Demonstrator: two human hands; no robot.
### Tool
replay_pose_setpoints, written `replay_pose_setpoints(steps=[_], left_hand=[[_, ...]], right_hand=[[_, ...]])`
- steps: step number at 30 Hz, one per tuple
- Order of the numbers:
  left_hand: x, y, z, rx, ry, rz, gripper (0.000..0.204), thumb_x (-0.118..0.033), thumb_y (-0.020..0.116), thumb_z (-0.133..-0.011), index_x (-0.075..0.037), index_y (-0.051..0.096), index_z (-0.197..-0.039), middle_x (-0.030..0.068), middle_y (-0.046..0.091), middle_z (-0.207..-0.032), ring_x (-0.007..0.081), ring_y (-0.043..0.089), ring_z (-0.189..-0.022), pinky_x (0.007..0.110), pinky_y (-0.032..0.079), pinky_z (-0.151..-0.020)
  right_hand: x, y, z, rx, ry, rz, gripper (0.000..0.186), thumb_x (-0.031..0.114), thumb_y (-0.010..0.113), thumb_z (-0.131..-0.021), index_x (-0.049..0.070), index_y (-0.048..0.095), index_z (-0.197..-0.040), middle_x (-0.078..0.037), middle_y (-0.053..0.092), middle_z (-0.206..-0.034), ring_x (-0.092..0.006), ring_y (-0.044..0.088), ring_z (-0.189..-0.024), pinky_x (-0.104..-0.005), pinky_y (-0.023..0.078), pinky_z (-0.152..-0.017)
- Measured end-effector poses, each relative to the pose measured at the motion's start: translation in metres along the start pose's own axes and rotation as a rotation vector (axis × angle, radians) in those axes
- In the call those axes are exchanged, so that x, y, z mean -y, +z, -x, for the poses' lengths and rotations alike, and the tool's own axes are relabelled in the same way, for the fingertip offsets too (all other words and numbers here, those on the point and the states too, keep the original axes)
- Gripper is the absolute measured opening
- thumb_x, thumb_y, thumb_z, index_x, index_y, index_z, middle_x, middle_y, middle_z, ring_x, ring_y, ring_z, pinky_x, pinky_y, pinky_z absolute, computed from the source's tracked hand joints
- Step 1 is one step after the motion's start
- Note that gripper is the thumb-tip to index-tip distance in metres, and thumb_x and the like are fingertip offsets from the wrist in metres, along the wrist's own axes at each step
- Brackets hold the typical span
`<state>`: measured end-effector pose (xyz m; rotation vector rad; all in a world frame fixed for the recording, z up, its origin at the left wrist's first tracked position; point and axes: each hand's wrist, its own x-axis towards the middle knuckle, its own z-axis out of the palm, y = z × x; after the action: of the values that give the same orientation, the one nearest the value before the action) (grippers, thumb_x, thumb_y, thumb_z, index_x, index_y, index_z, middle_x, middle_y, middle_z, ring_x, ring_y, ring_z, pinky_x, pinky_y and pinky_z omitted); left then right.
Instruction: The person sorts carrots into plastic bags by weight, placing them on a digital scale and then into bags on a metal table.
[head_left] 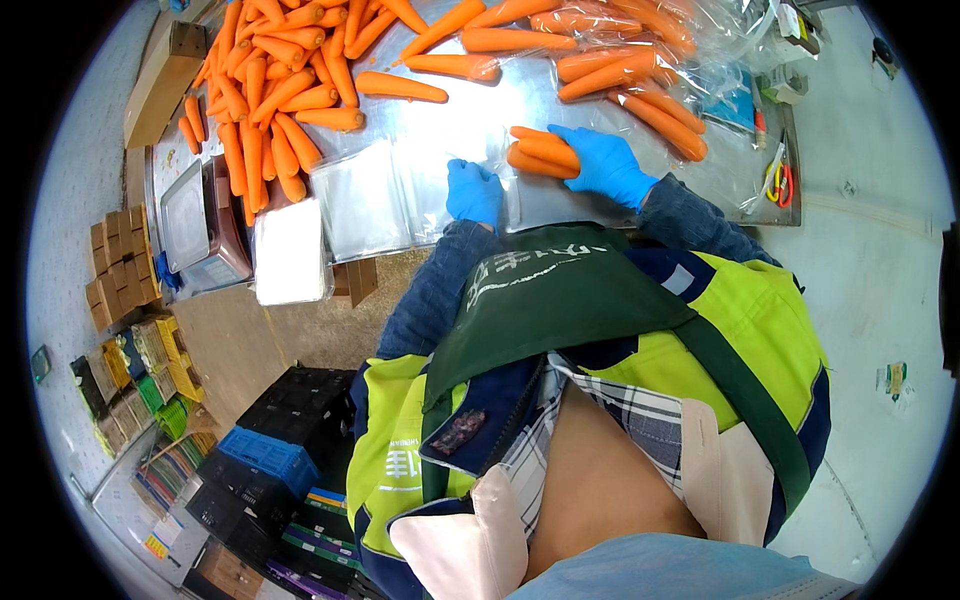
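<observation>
Carrots (pixel 542 154) lay under our right hand (pixel 603 165), whose gloved fingers were closed over the small bunch on the metal counter (pixel 480 115). Our left hand (pixel 473 193) pressed flat on a clear plastic bag (pixel 425 190) just beside them, fingers together, gripping nothing we could make out. More loose carrots (pixel 270 90) were heaped further back, near a scale (pixel 195 225).

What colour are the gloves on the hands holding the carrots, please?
Blue, on both the left hand and the right hand; seen in the head view.
</observation>
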<state>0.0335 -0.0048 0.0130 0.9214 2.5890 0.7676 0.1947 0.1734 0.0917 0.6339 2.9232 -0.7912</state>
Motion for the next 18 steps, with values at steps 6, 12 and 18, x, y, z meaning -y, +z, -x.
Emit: replay_pose_setpoints(steps=[6,12,18], left_hand=[[-0.004,-0.016,0.003,-0.035,0.043,0.045,0.025,-0.019,0.076,-0.071,-0.005,0.061,-0.084,0.013,0.051,-0.103,0.0311,0.055,-0.091,0.04,0.047,-0.077],[0.034,-0.01,-0.01,-0.06,0.033,0.287,0.015,-0.009,0.075,-0.071,-0.002,0.063,-0.075,0.0118,0.058,-0.088,0.0262,0.059,-0.076,0.035,0.048,-0.07],[0.043,-0.023,-0.007,0.0,-0.077,0.522,0.008,0.001,0.069,-0.078,-0.004,0.069,-0.085,0.007,0.063,-0.088,0.02,0.061,-0.076,0.029,0.05,-0.072]], right_hand=[[0.012,-0.016,-0.02,0.151,-0.062,0.07,0.089,0.014,0.076,-0.068,0.02,0.035,-0.147,-0.017,0.062,-0.101,-0.0336,0.063,-0.086,-0.043,0.053,-0.074],[0.012,0.006,-0.03,0.248,-0.135,0.16,0.091,0.014,0.077,-0.066,0.02,0.035,-0.147,-0.017,0.062,-0.1,-0.0331,0.064,-0.086,-0.043,0.053,-0.073],[0.033,-0.002,-0.032,0.211,-0.103,0.136,0.101,0.011,0.078,-0.068,0.024,0.022,-0.152,-0.016,0.063,-0.094,-0.0346,0.064,-0.085,-0.045,0.052,-0.074]])
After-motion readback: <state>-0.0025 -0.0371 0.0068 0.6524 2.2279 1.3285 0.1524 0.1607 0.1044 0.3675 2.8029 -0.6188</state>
